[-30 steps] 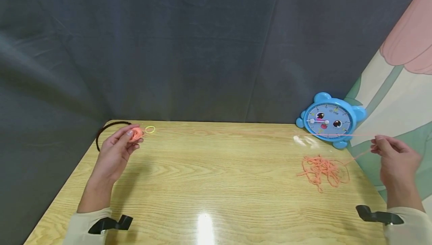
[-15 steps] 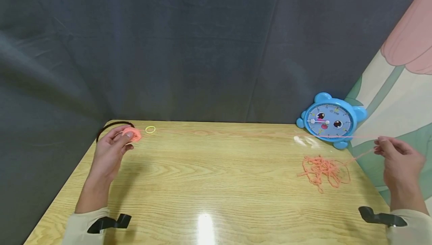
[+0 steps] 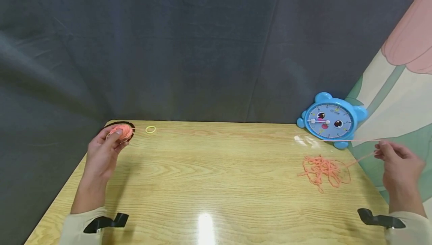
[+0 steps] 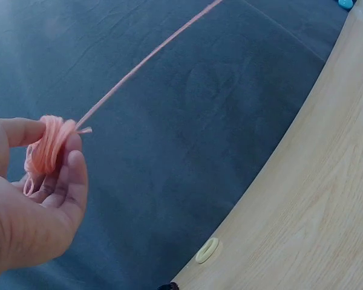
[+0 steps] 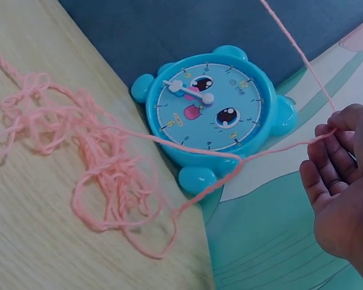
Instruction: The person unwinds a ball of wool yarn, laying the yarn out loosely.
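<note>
At the far left of the table, my left hand [image 3: 101, 157] grips a small wound bundle of pink yarn [image 3: 123, 131] between thumb and fingers. In the left wrist view a taut strand [image 4: 146, 58] runs up and away from the bundle [image 4: 48, 145]. Past the table's right edge, my right hand [image 3: 399, 166] pinches the yarn between thumb and forefinger. From those fingertips the yarn also leads down to a loose tangle [image 3: 322, 170] on the table; in the right wrist view the tangle [image 5: 115, 169] shows loops and a crossing near the clock.
A blue bear-shaped clock [image 3: 330, 120] leans at the back right corner. Near the back left edge lies a yellow ring [image 3: 150, 129], with a dark band [image 3: 134, 125] behind my left hand. A dark curtain [image 3: 189, 50] hangs behind the wooden table [image 3: 209, 177].
My left hand has moved left with the bundle, which now overlaps the dark band. The right hand has shifted slightly right and down, still pinching the yarn. The tangle looks about the same.
</note>
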The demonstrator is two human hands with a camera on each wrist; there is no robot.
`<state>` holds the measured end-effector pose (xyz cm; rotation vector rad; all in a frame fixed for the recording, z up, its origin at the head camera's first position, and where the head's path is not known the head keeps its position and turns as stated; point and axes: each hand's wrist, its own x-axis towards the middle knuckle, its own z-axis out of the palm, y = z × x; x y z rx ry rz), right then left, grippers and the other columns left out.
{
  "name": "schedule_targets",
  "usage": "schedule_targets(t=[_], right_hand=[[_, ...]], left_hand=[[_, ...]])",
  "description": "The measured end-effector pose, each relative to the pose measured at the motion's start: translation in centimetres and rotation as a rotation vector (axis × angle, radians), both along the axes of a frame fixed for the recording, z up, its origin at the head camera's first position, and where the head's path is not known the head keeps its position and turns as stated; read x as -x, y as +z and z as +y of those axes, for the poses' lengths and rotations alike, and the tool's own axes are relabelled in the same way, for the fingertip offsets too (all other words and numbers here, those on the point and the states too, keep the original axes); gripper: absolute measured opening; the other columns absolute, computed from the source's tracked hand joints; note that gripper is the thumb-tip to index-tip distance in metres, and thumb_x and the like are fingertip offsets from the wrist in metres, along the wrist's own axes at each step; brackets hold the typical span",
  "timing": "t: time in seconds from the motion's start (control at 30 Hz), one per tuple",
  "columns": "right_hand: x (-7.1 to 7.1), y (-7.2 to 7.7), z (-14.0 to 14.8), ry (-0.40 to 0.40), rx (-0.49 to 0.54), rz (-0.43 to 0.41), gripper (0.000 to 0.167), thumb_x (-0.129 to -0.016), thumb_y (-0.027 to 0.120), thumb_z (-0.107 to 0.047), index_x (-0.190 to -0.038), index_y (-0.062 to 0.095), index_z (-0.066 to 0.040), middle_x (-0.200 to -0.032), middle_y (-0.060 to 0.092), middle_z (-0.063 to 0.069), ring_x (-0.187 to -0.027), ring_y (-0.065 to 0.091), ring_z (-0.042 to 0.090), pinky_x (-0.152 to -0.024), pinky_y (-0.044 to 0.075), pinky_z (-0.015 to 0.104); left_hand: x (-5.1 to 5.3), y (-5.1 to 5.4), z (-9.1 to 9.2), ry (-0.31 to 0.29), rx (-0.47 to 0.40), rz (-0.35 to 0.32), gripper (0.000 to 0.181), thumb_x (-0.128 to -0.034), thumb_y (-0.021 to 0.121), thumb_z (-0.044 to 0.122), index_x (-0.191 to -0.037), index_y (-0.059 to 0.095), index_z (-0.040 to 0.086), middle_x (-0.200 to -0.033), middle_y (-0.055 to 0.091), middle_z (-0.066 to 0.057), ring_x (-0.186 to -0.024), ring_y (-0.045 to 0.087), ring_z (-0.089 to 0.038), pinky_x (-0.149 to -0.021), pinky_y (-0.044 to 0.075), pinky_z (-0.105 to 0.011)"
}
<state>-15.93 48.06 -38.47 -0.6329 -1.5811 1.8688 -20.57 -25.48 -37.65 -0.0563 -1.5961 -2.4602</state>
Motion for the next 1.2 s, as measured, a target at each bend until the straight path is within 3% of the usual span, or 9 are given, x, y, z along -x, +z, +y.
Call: schedule_targets(t=[0.27, 0.53, 0.63, 0.87, 1.1, 1.2], right_hand=[[0.1, -1.1, 0.0, -0.051, 0.015, -0.035, 0.01, -0.099, 0.069, -0.014, -0.093, 0.077, -0.015, -0.082, 0.072, -0.011, -0.071, 0.064, 0.004, -0.06, 0.054, 0.011], [0.0, -2.6, 0.2, -0.003, -0.003, -0.067, 0.014, -0.099, 0.068, -0.011, -0.09, 0.077, -0.017, -0.077, 0.074, -0.014, -0.066, 0.066, 0.001, -0.059, 0.054, 0.011], [-0.2, -3.4, 0.3, 0.037, -0.022, -0.095, 0.014, -0.099, 0.07, -0.013, -0.088, 0.077, -0.019, -0.075, 0.074, -0.015, -0.065, 0.066, 0.001, -0.059, 0.054, 0.011], [-0.6, -5.6, 0.4, 0.282, -0.179, -0.213, 0.011, -0.1, 0.069, -0.025, -0.095, 0.078, -0.023, -0.08, 0.074, -0.021, -0.073, 0.067, -0.002, -0.062, 0.053, 0.011], [0.0, -7.2, -0.9, 0.284, -0.4, -0.456, 0.021, -0.105, 0.06, -0.037, -0.11, 0.075, -0.024, -0.081, 0.065, -0.032, -0.08, 0.06, -0.006, -0.066, 0.046, 0.008], [0.2, -7.6, -1.4, 0.278, -0.483, -0.56, 0.034, -0.106, 0.055, -0.043, -0.123, 0.071, -0.018, -0.084, 0.057, -0.036, -0.087, 0.054, -0.004, -0.076, 0.042, 0.014]], left_hand=[[-0.3, 0.3, -0.6, 0.034, -0.096, 0.008, 0.013, -0.1009, 0.064, 0.004, -0.103, 0.076, 0.01, -0.096, 0.073, 0.003, -0.081, 0.068, -0.008, -0.072, 0.059, -0.018], [-0.3, 1.0, -1.2, 0.227, -0.247, -0.01, 0.007, -0.0943, 0.072, 0.0, -0.1, 0.072, 0.004, -0.091, 0.074, -0.002, -0.078, 0.07, -0.012, -0.068, 0.06, -0.023], [-0.3, 1.1, -1.3, 0.25, -0.309, -0.009, 0.01, -0.0931, 0.072, -0.003, -0.102, 0.07, 0.002, -0.091, 0.073, -0.005, -0.076, 0.071, -0.014, -0.069, 0.061, -0.024], [-0.2, 0.9, -0.9, 0.142, -0.286, 0.04, 0.01, -0.0961, 0.067, -0.005, -0.101, 0.069, 0.003, -0.094, 0.073, -0.004, -0.078, 0.072, -0.014, -0.075, 0.063, -0.023], [-0.1, 0.5, 0.2, 0.074, -0.188, 0.031, 0.009, -0.0987, 0.065, -0.001, -0.101, 0.069, 0.007, -0.097, 0.073, 0.0, -0.083, 0.073, -0.011, -0.078, 0.061, -0.021], [-0.1, 0.4, 0.5, 0.064, -0.137, 0.028, 0.008, -0.099, 0.067, 0.003, -0.105, 0.069, 0.008, -0.1, 0.074, 0.0, -0.085, 0.074, -0.01, -0.079, 0.061, -0.02]])
